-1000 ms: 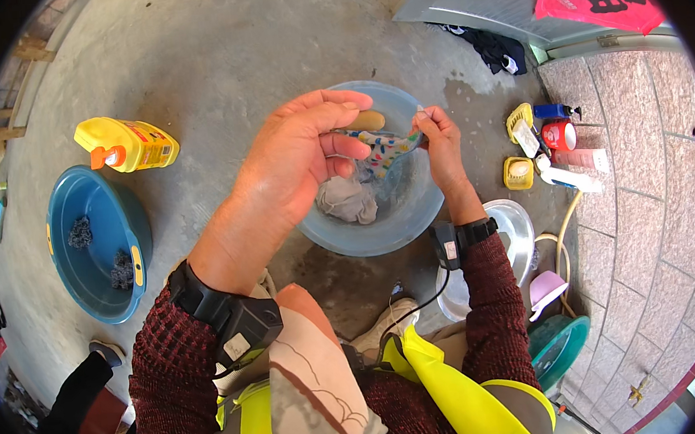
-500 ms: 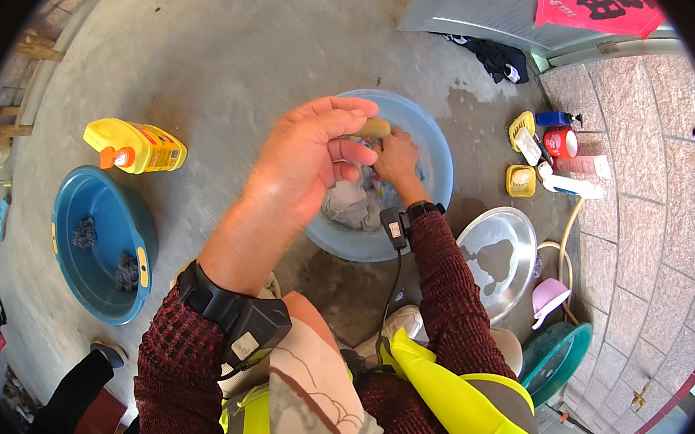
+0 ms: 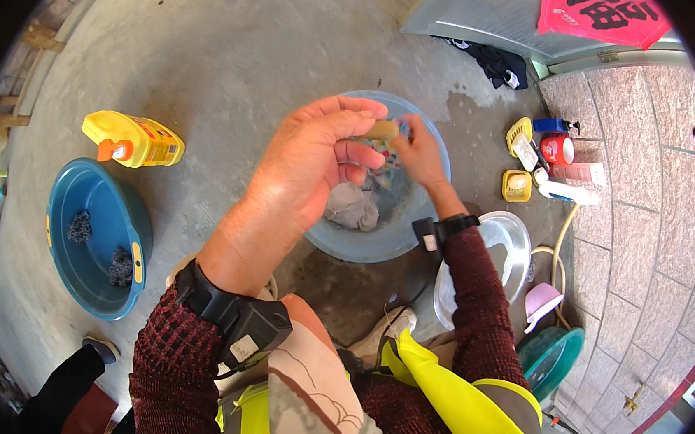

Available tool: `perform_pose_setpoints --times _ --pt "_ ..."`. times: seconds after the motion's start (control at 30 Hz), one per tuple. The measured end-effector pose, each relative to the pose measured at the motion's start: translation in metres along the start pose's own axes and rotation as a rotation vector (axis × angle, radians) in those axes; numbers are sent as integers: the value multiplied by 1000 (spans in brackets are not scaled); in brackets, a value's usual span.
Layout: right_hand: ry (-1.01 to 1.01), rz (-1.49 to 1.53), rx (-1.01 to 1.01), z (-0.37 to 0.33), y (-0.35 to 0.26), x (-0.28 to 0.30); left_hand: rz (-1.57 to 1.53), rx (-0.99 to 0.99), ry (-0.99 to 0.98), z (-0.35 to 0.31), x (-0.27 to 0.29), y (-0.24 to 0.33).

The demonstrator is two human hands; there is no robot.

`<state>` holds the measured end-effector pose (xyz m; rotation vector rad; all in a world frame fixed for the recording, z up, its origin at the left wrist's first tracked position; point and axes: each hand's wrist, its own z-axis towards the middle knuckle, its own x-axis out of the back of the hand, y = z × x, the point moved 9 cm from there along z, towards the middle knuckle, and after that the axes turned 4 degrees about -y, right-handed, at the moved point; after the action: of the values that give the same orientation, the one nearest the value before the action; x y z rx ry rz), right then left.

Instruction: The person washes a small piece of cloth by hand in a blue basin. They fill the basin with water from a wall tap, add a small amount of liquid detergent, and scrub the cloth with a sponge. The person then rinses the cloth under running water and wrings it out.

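Note:
My left hand point(image 3: 301, 159) hangs over a light-blue basin point(image 3: 337, 244), its fingers curled on a yellowish-brown bar of soap point(image 3: 383, 130). My right hand point(image 3: 425, 160) is beside the soap's right end, fingers bent inward; whether they touch it or grip something is hard to make out. Below both hands, a grey cloth point(image 3: 352, 207) and a cloth with coloured spots point(image 3: 386, 162) lie in the basin. Part of the spotted cloth is hidden behind my hands. Both wrists wear black strapped devices.
At left stand a blue tub point(image 3: 95, 264) with dark scrubbers and a yellow jug point(image 3: 138, 138). On the right are a metal bowl point(image 3: 496, 258), a pink dipper point(image 3: 542, 302), a green basin point(image 3: 554, 356), yellow soap dishes point(image 3: 517, 186) and bottles along the tiled wall point(image 3: 645, 216).
My right hand has moved right and slightly up, with its forearm swinging right over the metal bowl. My left hand stays nearly in place with the soap.

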<state>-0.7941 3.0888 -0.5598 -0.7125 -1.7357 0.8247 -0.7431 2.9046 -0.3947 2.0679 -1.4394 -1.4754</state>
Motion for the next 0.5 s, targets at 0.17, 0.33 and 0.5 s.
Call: perform_pose_setpoints --times 0.17,0.33,0.5 --pt "59 -458 -54 -7 45 -51 26 -8 24 1 2 0" --pt "-56 201 44 -8 -12 -13 3 -11 2 1 3 0" --pt "-106 312 191 -15 -77 43 3 -6 -6 4 0 -1"
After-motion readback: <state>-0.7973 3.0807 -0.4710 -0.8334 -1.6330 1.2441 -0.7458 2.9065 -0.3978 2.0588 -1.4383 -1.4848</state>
